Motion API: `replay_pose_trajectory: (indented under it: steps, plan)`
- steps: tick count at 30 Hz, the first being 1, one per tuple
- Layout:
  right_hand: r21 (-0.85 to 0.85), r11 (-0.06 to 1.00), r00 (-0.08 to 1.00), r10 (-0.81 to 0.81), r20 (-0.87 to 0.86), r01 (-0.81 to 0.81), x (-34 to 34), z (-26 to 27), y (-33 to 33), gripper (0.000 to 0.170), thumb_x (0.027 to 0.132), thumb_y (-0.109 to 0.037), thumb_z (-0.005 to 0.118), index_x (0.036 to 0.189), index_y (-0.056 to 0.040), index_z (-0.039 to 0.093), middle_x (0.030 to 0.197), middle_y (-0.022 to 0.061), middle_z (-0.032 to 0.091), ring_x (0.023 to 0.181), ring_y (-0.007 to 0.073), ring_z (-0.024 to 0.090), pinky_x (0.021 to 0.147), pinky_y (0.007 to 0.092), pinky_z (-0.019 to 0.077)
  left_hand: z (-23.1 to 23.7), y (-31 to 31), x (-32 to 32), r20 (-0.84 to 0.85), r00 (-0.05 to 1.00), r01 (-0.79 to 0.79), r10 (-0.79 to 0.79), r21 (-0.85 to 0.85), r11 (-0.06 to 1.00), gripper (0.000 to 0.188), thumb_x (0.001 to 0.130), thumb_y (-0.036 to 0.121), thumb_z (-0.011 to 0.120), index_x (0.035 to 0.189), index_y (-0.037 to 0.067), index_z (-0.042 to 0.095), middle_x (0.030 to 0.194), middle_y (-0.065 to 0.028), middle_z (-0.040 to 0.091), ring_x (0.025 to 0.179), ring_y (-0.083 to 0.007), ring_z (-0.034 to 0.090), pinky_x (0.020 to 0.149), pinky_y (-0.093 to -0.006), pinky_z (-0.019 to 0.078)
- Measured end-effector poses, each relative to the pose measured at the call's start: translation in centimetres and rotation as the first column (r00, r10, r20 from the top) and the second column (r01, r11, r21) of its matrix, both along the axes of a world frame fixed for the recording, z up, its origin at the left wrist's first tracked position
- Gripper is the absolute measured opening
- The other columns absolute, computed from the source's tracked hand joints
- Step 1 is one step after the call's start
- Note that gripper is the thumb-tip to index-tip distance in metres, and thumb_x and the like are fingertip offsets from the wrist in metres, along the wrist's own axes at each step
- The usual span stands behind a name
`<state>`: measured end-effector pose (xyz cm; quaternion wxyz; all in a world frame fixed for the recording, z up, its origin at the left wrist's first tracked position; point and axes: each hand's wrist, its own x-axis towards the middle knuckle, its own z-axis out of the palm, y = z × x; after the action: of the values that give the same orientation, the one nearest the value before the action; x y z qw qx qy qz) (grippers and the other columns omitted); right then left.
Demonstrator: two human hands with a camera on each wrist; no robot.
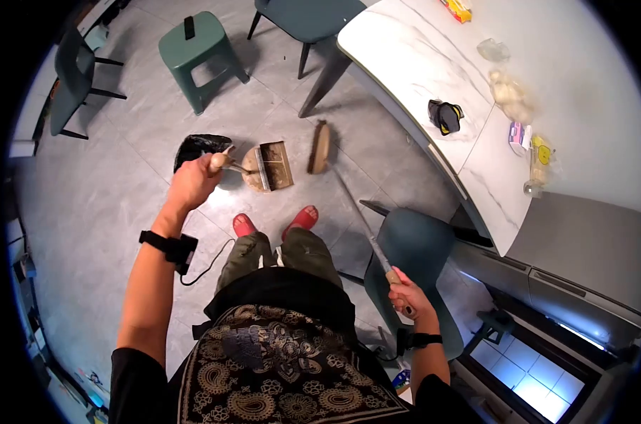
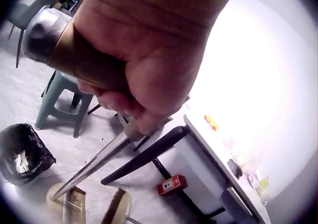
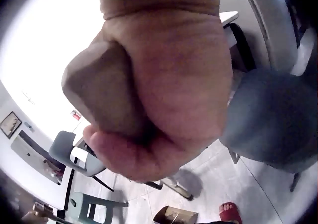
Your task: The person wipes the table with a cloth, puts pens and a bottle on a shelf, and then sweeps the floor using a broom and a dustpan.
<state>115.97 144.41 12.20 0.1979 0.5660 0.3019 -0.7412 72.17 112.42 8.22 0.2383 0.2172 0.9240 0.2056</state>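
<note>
My left hand [image 1: 195, 182] grips the top of a long-handled dustpan [image 1: 278, 167], its fingers wrapped round the handle [image 2: 89, 60] in the left wrist view. The brownish pan lies low by the floor in front of my feet. My right hand [image 1: 411, 295] holds a broom by the end of its handle [image 3: 107, 87], seen large in the right wrist view. The broom's grey stick [image 1: 360, 218] slants down to its head [image 1: 321, 147], which stands on edge just right of the dustpan, bristles facing it. Left of the pan sits a bin with a black bag [image 2: 30, 152], holding pale scraps.
A green stool [image 1: 196, 46] stands ahead, with dark chairs [image 1: 313, 18] beyond it and another chair [image 1: 412, 247] by my right arm. The marble-topped table [image 1: 405, 49] runs along the right, carrying bags and packets. A red box [image 2: 172, 184] lies below it.
</note>
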Motion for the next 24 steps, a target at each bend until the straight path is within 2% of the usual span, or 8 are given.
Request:
replay_pose_trajectory:
  steps: [5, 10, 12, 14, 16, 18, 23, 24]
  plan:
    - [0.314, 0.949, 0.994, -0.030, 0.102, -0.004, -1.5, -1.8, 4.1, 0.075, 0.084, -0.007, 0.059, 0.149, -0.0181, 0.023, 0.068, 0.0034, 0.053, 0.047, 0.0112, 0.047, 0.041, 0.0253, 0.0411, 0.8, 0.3, 0.5, 0.084, 0.995, -0.060, 0.057, 0.027, 0.998, 0.024, 0.079, 0.025, 0.065, 0.099, 0.011, 0.062, 0.081, -0.0167, 0.065, 0.080, -0.0373, 0.062, 0.069, -0.0414, 0.0482]
    - [0.479, 0.878, 0.990, -0.090, 0.109, 0.027, -4.7, -9.7, 13.3, 0.078, 0.085, -0.004, 0.056, 0.150, -0.0175, 0.015, 0.065, 0.0037, 0.051, 0.046, 0.0121, 0.046, 0.038, 0.0263, 0.0403, -0.2, 0.1, 0.5, 0.081, 0.992, -0.107, 0.100, 0.084, 0.991, 0.023, 0.081, 0.016, 0.067, 0.102, 0.007, 0.063, 0.083, -0.0165, 0.066, 0.075, -0.0321, 0.063, 0.069, -0.0360, 0.0486]
    - [0.525, 0.844, 0.964, -0.043, 0.261, -0.104, -6.8, -13.1, 18.4, 0.077, 0.085, -0.003, 0.054, 0.150, -0.0174, 0.015, 0.065, 0.0041, 0.050, 0.046, 0.0120, 0.046, 0.037, 0.0263, 0.0372, 1.1, 1.3, 0.7, 0.081, 0.989, -0.121, 0.127, -0.066, 0.990, 0.017, 0.086, 0.012, 0.066, 0.099, 0.002, 0.060, 0.076, -0.0064, 0.061, 0.071, -0.0097, 0.049, 0.070, -0.0295, 0.0465]
    - [0.476, 0.846, 0.927, 0.055, 0.372, -0.241, -8.6, -16.8, 23.7, 0.076, 0.086, -0.002, 0.052, 0.150, -0.0171, 0.015, 0.066, 0.0048, 0.050, 0.046, 0.0122, 0.045, 0.036, 0.0263, 0.0337, 0.5, 1.0, 0.5, 0.129, 0.974, -0.171, 0.186, -0.124, 0.977, 0.016, 0.087, 0.012, 0.065, 0.096, 0.001, 0.059, 0.074, -0.0008, 0.055, 0.073, -0.0080, 0.045, 0.068, -0.0274, 0.0445]
    - [0.500, 0.838, 0.935, 0.032, 0.352, -0.217, -10.7, -19.8, 26.0, 0.077, 0.084, -0.002, 0.052, 0.150, -0.0169, 0.014, 0.064, 0.0056, 0.048, 0.045, 0.0129, 0.044, 0.037, 0.0267, 0.0308, -0.5, 0.4, 0.5, 0.109, 0.979, -0.169, 0.172, -0.036, 0.985, 0.012, 0.088, 0.010, 0.064, 0.093, 0.001, 0.058, 0.076, 0.0036, 0.048, 0.074, -0.0066, 0.042, 0.066, -0.0243, 0.0407]
    - [0.440, 0.821, 0.899, 0.186, 0.396, -0.364, -12.4, -21.5, 26.1, 0.079, 0.083, -0.002, 0.051, 0.151, -0.0176, 0.014, 0.063, 0.0053, 0.047, 0.044, 0.0132, 0.044, 0.037, 0.0267, 0.0325, -0.7, 0.2, 0.1, 0.096, 0.973, -0.195, 0.209, -0.135, 0.972, 0.011, 0.088, 0.009, 0.064, 0.094, 0.002, 0.058, 0.075, 0.0039, 0.048, 0.073, -0.0067, 0.042, 0.065, -0.0237, 0.0399]
    - [0.347, 0.755, 0.794, 0.360, 0.489, -0.556, -11.5, -18.1, 19.3, 0.083, 0.078, -0.001, 0.049, 0.151, -0.0194, 0.016, 0.063, 0.0036, 0.049, 0.045, 0.0136, 0.046, 0.040, 0.0286, 0.0376, 0.1, 1.1, 0.2, 0.111, 0.971, -0.200, 0.213, -0.120, 0.972, 0.012, 0.088, 0.012, 0.065, 0.093, 0.003, 0.058, 0.071, 0.0016, 0.048, 0.070, -0.0083, 0.042, 0.064, -0.0268, 0.0412]
    - [0.301, 0.761, 0.778, 0.392, 0.491, -0.574, -11.2, -16.3, 18.0, 0.083, 0.077, -0.001, 0.050, 0.151, -0.0193, 0.017, 0.064, 0.0033, 0.050, 0.046, 0.0136, 0.047, 0.040, 0.0293, 0.0385, -0.1, 0.9, 0.4, 0.083, 0.979, -0.187, 0.189, -0.031, 0.982, 0.015, 0.086, 0.013, 0.066, 0.092, 0.002, 0.057, 0.069, -0.0021, 0.047, 0.068, -0.0098, 0.041, 0.063, -0.0286, 0.0416]
